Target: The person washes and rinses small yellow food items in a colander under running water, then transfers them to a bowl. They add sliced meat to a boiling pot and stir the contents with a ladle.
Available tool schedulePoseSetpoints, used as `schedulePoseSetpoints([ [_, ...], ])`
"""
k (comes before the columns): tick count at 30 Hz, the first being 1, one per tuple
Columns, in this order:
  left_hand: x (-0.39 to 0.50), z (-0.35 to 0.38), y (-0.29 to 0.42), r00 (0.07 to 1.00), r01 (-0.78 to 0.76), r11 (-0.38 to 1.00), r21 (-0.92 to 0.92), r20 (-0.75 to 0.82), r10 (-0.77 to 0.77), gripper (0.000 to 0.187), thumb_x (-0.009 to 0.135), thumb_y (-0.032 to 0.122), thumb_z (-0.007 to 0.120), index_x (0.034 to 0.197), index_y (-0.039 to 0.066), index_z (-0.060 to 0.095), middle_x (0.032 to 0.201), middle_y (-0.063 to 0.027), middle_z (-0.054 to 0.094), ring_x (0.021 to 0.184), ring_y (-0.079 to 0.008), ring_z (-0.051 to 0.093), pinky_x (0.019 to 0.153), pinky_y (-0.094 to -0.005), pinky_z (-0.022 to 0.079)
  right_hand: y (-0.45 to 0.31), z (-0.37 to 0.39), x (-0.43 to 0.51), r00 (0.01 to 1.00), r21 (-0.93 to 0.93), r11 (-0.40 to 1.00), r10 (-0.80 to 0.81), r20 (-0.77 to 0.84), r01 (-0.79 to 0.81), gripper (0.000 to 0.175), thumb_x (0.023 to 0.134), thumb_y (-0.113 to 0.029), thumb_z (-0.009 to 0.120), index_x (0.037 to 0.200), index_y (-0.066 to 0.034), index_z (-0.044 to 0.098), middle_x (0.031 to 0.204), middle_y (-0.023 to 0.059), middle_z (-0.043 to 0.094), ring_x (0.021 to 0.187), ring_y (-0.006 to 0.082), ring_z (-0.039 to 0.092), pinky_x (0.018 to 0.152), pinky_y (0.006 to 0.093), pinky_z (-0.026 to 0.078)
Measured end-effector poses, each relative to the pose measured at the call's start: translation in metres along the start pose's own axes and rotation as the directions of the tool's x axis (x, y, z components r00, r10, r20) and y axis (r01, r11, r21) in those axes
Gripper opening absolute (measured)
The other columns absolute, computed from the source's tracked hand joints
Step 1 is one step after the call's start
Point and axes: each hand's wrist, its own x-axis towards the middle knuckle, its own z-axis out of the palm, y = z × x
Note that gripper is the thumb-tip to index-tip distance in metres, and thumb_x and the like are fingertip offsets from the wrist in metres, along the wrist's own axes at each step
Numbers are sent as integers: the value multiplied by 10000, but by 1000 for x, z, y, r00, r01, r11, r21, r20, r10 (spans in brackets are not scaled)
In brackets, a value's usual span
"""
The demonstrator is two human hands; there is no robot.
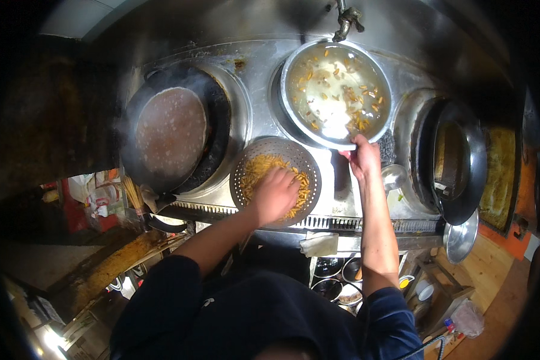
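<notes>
My left hand (276, 193) is down in a perforated metal strainer (313, 180), on a heap of small yellow-brown food pieces (265, 164). Blur and the downward palm hide whether its fingers hold any of them. A round metal basin (285, 85) of cloudy water lies beyond the strainer, slightly to the right. More of the small pieces (360, 121) float or lie in that water, mostly towards its near right side. My right hand (365, 157) grips the basin's near rim, thumb on top and fingers underneath.
Steam rises from a wok (218, 112) of brownish bubbling liquid (171, 135) on the left. Another dark wok (470, 175) stands tilted at right, near a ladle (393, 177). Above the basin is a tap (348, 22). A folded cloth (319, 244) lies on the stove's front edge.
</notes>
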Motion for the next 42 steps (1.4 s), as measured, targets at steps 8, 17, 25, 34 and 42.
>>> schedulePoseSetpoints([
  [8,27,49,-13,960,49,998,43,273,-59,286,1003,260,607,1193,72,710,1336,-119,638,1271,-318,549,1125,-470,431,-15,-42,-62,999,-89,996,-17,-42,13,364,921,47,538,1267,160,530,1062,223,682,757,319,746,553,391,690],
  [17,-14,43,-21,818,-37,992,123,574,-41,272,963,243,604,1106,73,761,1237,-113,684,1216,-285,585,1082,-435,459,-5,-87,-130,990,-229,973,-18,-139,-15,319,941,26,561,1243,128,549,1023,186,682,764,287,736,535,395,671],
  [25,-18,65,-16,942,-20,992,121,336,-22,215,951,248,616,953,95,767,1051,-77,698,1107,-282,621,1005,-422,483,21,-112,-156,988,-251,968,-18,-152,-21,232,940,32,552,1157,105,591,977,167,697,724,289,729,546,423,660],
  [34,-31,55,-14,965,74,996,41,249,-82,232,965,188,585,1104,73,732,1156,-107,671,1152,-299,612,1051,-429,479,40,-123,-163,990,-284,959,-41,-137,0,219,951,28,545,1148,102,607,953,157,705,703,286,720,546,405,634],
  [42,-36,49,-14,955,69,997,28,286,-74,315,978,151,550,1247,118,709,1235,-70,676,1230,-279,586,1108,-432,450,51,-136,-157,987,-341,940,-52,-150,-2,225,975,7,543,1179,74,609,979,139,701,728,269,708,549,404,632],
])
